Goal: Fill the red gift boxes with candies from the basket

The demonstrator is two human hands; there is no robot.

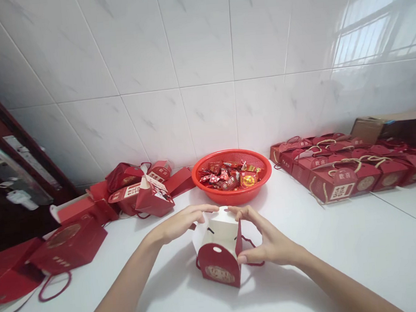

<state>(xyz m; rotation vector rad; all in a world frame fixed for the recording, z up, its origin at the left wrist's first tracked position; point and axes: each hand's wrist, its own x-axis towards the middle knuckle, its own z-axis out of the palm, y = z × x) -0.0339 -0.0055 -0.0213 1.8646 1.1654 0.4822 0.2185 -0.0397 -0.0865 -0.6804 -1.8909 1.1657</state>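
Observation:
A red gift box [219, 266] stands upright on the white tabletop in front of me, its top flaps raised and its pale inside showing. Dark cord ends poke through its inner walls, and a dark red cord handle [253, 251] hangs loose at its right side. My left hand [181, 224] holds the upper left and far edge, fingers reaching over the flap. On the right side, my right hand [266, 238] grips the wall between thumb and fingers. Just beyond the box sits a red plastic basket [233, 196] of wrapped candies [226, 177].
Several unclosed red boxes [70, 241] lie jumbled along the left. Rows of closed red boxes [341, 178] with rope handles stand at right, near a cardboard carton [391, 125]. A tiled wall [202, 54] runs behind; a dark door [7, 159] with keys is at far left.

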